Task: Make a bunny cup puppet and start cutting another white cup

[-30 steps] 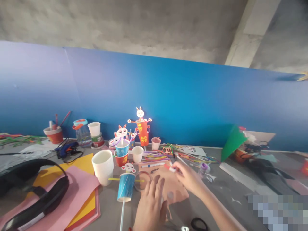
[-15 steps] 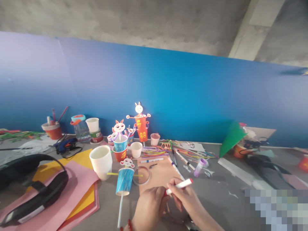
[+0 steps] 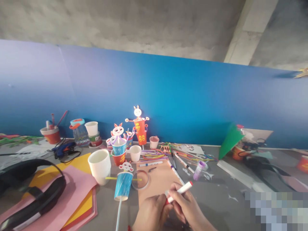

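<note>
Low in the middle of the view, my right hand (image 3: 186, 203) is closed around a white marker (image 3: 183, 188) with red ends, held at a slant. Right beside it, my left hand (image 3: 151, 210) is closed, its thumb and fingers pinched at the marker's lower red end. Whatever the left fingers pinch is hidden. Under and beyond both hands lies a sheet of tan paper (image 3: 156, 181). To the left, a blue paper-cup figure (image 3: 123, 186) with a white animal face, yellow straw arms and a pale straw rests near a roll of clear tape (image 3: 140, 179).
White stacked cups (image 3: 99, 166) and black headphones (image 3: 54, 192) on pink paper (image 3: 79, 189) stand at left. Behind are a red cup figure (image 3: 141, 136), another blue cup figure (image 3: 119, 148) and several pipe cleaners (image 3: 154, 154). A purple glue stick (image 3: 199, 170) stands at right.
The whole scene sits slightly lower and further left in the view, as the camera has tilted a little. Both hands stay close together at the marker, with only a small shift.
</note>
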### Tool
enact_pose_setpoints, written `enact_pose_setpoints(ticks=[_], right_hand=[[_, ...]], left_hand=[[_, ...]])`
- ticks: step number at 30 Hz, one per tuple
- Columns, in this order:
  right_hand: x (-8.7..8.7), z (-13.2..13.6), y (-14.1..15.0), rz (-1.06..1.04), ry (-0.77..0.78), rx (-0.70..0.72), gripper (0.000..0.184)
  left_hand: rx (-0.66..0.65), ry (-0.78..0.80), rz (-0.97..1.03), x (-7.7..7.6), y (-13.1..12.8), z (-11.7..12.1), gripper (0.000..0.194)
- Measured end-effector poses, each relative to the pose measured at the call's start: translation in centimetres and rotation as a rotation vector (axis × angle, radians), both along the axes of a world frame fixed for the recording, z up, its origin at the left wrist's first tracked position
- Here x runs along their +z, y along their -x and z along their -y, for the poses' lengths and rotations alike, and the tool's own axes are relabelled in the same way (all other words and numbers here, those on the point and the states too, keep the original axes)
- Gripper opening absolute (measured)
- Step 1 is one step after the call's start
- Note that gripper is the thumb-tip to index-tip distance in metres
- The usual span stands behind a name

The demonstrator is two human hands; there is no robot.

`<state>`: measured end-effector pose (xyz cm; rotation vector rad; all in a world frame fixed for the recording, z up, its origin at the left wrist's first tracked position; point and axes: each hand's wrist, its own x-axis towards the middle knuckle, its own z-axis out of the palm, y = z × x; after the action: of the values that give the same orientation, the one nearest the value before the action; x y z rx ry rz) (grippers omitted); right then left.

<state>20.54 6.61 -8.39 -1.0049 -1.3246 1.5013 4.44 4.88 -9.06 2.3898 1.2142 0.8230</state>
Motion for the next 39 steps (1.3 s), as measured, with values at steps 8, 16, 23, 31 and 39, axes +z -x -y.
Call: enact_pose_setpoints(ticks=[8,16,23,31,39], right_hand=[[0.4,0.4,0.2,0.038,0.008,-0.026,0.04],[1.0,1.0,0.6,0.025,0.024,-0.096,0.044],[1.3,1.4,0.5,0.007,0.011,-0.08,0.042],[2.2,2.0,0.1,0.031,-0.081,-0.089,0.037],[4.4,1.8,-0.4,-0.048,-0.149,-0.097,0.025]], left_hand=[[-0.047,0.019,0.072,-0.2,0.1,-0.1,0.05],[-0.02,0.122,0.158,0.2,0.0,0.2,0.049],[-0.095,0.126,0.171,0.6,-0.1,0.4,0.062],[-0.304,0.641,0.5,2.7,0.0,0.9,0.066],[-0.454,0.947,0.708,3.4,1.0,1.3,0.064]])
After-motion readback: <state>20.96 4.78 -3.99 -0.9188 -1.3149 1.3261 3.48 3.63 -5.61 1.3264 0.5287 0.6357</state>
